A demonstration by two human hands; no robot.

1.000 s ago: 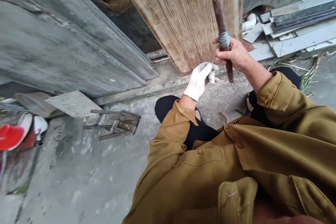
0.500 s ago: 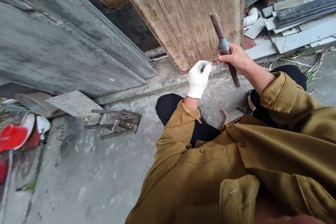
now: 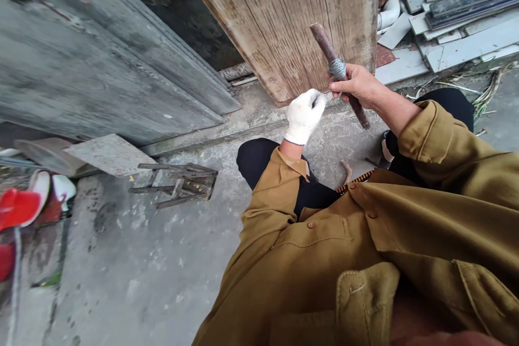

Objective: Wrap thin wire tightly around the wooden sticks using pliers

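My bare right hand (image 3: 357, 85) grips a brown wooden stick (image 3: 323, 42) held at a slant, its upper end leaning left. Grey metal wire (image 3: 337, 68) is wound in a tight coil around the stick, just above my fingers. Close by on the left, my left hand (image 3: 305, 112) wears a white knitted glove, its fingers closed in a pinch beside the right fingertips. A thin strand of the wire seems to run into that pinch, though it is hard to make out now. Behind both hands leans a wooden plank panel (image 3: 284, 27).
A small wooden stool (image 3: 182, 184) lies on the concrete floor to the left, near a flat board (image 3: 107, 155). Grey planks (image 3: 101, 54) stand upper left. Stacked tile strips (image 3: 466, 38) and a white pipe (image 3: 389, 13) are at upper right. A red object (image 3: 18, 208) sits far left.
The stick has tilted further left at its top, and both hands have shifted slightly left and up. The thin wire loop seen between the hands before is now hardly visible.
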